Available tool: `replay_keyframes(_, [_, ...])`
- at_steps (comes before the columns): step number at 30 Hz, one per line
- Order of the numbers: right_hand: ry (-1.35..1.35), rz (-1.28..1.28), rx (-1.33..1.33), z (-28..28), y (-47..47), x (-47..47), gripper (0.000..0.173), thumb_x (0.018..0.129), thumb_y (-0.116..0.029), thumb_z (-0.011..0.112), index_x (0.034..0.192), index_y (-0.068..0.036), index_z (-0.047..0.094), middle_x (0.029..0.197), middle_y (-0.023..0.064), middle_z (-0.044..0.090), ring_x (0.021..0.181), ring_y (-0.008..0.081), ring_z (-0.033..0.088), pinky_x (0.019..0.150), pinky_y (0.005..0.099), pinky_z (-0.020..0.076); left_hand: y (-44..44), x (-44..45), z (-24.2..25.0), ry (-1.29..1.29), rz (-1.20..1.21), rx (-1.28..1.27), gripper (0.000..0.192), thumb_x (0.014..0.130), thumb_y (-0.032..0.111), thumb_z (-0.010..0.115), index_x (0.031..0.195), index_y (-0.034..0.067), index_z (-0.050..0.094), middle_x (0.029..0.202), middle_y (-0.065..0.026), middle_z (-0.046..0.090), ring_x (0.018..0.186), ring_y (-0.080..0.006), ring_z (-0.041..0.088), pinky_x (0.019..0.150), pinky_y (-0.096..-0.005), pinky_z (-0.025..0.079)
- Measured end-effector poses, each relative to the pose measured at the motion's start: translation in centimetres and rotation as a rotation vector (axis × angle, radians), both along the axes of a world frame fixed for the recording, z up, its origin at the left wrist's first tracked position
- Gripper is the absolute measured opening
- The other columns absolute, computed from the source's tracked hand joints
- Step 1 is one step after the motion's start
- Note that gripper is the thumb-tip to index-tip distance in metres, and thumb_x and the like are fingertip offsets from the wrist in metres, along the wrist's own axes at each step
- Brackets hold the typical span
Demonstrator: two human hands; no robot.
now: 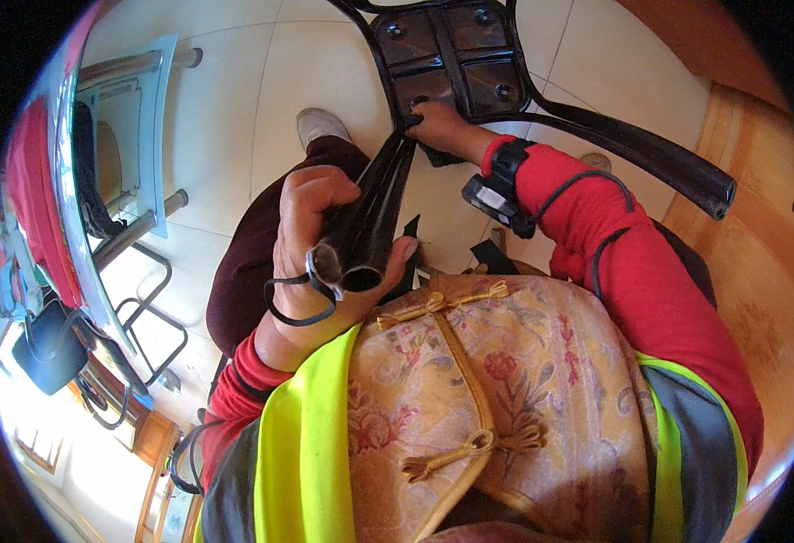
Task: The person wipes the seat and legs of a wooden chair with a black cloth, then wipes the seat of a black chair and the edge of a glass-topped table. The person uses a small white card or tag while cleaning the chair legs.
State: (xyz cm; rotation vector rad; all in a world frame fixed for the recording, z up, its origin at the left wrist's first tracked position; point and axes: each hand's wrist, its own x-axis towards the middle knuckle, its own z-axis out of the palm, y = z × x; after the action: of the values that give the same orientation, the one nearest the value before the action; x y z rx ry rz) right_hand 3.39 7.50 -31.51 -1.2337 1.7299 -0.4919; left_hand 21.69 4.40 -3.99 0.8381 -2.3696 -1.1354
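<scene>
An upturned stool or chair (450, 47) with dark, glossy legs and a brown underside lies before me at the top of the view. My left hand (312, 224) is closed around its nearest dark tubular leg (383, 197), whose hollow ends (361, 278) point towards me. A thin dark loop with a pale band hangs at these ends. My right hand (441, 127) is at the far end of that leg, by the seat's corner, with its fingers on a small dark part I cannot make out. Another leg (668, 153) reaches out to the right.
On the left stands a glass-topped table (169, 88) with metal tube legs and a red cloth (37, 203) on it. Dark tubular chair frames (159, 326) are beyond it. A wooden surface (743, 271) lies at the right. My shoe (322, 127) rests on the tiled floor.
</scene>
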Motion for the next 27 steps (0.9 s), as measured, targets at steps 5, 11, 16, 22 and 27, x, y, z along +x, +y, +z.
replay_keyframes(5, [-0.281, -0.079, 0.022, 7.8, 1.5, -0.5, 0.029, 0.071, -0.027, 0.071, 0.091, -0.005, 0.069, 0.084, 0.0171, 0.068, 0.077, 0.0320, 0.065, 0.070, 0.0397, 0.0509, 0.3, -0.1, 0.1, 0.020, 0.029, 0.038, 0.059, 0.061, 0.008, 0.083, 0.106, 0.003, 0.045, 0.099, -0.0151, 0.051, 0.084, -0.0286, 0.057, 0.073, -0.0339, 0.049])
replay_keyframes(11, [-0.427, 0.028, -0.302, 19.3, 1.8, -0.2, 0.023, 0.072, -0.021, 0.071, 0.088, -0.006, 0.067, 0.078, 0.0122, 0.066, 0.070, 0.0210, 0.063, 0.067, 0.0343, 0.0506, 0.2, 0.2, -0.4, 0.034, 0.106, 0.098, 0.055, 0.062, 0.006, 0.082, 0.105, 0.004, 0.048, 0.099, -0.0132, 0.054, 0.085, -0.0263, 0.059, 0.075, -0.0331, 0.050])
replay_keyframes(16, [-0.522, -0.054, -0.429, 19.9, 2.7, 0.7, 0.023, 0.073, -0.016, 0.071, 0.092, -0.004, 0.066, 0.080, 0.0134, 0.066, 0.073, 0.0208, 0.065, 0.070, 0.0333, 0.0512, 0.2, 0.5, -0.6, 0.012, 0.148, 0.155, 0.061, 0.064, 0.005, 0.082, 0.114, 0.005, 0.046, 0.095, -0.0111, 0.055, 0.082, -0.0219, 0.061, 0.074, -0.0308, 0.050])
replay_keyframes(22, [-0.141, -0.140, -0.107, 10.5, 2.7, 0.7, 0.026, 0.075, -0.018, 0.067, 0.098, -0.005, 0.067, 0.087, 0.0172, 0.067, 0.080, 0.0317, 0.066, 0.074, 0.0381, 0.0510, -0.9, 0.6, -0.2, 0.022, 0.109, 0.076, 0.056, 0.067, 0.006, 0.079, 0.113, 0.006, 0.047, 0.093, -0.0103, 0.055, 0.080, -0.0206, 0.059, 0.071, -0.0307, 0.050])
replay_keyframes(27, [-0.043, -0.363, 0.127, 8.0, 6.7, -1.4, 0.028, 0.074, -0.019, 0.066, 0.097, -0.004, 0.067, 0.090, 0.0189, 0.068, 0.083, 0.0356, 0.066, 0.075, 0.0403, 0.0508, -1.9, -0.1, -0.3, 0.048, 0.135, 0.064, 0.042, 0.069, 0.007, 0.077, 0.102, 0.004, 0.051, 0.089, -0.0088, 0.053, 0.077, -0.0193, 0.057, 0.070, -0.0286, 0.048])
